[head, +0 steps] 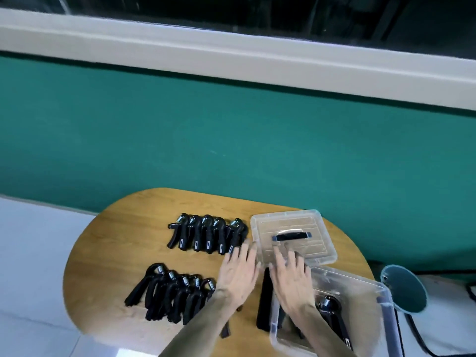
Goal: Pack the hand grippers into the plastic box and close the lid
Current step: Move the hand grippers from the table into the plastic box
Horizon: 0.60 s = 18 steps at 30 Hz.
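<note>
Head view shows you the far row of black spring-loaded hand grippers (208, 234) lying just beyond your left hand (238, 275), their handles running toward you, the rightmost one almost at its fingertips. That hand is nearer them; its fingers are spread flat and hold nothing. Your right hand (291, 284), also flat and empty, sits over the near edge of the clear lid (293, 235). The clear plastic box (360, 305), one gripper inside, stands at the wooden bench's (116, 253) right.
</note>
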Motion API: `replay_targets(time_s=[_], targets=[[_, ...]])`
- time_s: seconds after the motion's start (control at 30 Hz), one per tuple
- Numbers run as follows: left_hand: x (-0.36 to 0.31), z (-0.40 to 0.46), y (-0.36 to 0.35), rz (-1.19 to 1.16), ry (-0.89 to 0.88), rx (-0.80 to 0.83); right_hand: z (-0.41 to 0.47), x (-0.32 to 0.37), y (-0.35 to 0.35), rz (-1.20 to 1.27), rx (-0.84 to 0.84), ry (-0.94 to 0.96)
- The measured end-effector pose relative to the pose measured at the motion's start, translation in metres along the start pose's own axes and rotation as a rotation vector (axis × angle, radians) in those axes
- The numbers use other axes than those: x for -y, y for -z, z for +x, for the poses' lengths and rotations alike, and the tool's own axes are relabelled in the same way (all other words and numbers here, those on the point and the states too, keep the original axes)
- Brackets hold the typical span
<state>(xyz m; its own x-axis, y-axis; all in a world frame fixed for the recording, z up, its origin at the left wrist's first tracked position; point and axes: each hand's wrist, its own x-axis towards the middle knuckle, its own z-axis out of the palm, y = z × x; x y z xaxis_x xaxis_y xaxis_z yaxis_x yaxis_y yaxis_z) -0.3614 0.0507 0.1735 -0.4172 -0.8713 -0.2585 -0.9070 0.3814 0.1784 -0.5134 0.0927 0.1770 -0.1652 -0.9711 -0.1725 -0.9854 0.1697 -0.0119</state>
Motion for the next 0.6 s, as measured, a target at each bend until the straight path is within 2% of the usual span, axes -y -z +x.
replay_targets(time_s=[0.37, 0.6], targets=[[0.143, -0.053, -0.005, 0.041, 0.141, 0.1, 0.02, 0.14, -0.011, -0.04, 0.106, 0.136], [0.193, -0.068, -0.044, 0.042, 0.222, 0.169, 0.038, 0.195, -0.043, -0.045, 0.156, 0.239]])
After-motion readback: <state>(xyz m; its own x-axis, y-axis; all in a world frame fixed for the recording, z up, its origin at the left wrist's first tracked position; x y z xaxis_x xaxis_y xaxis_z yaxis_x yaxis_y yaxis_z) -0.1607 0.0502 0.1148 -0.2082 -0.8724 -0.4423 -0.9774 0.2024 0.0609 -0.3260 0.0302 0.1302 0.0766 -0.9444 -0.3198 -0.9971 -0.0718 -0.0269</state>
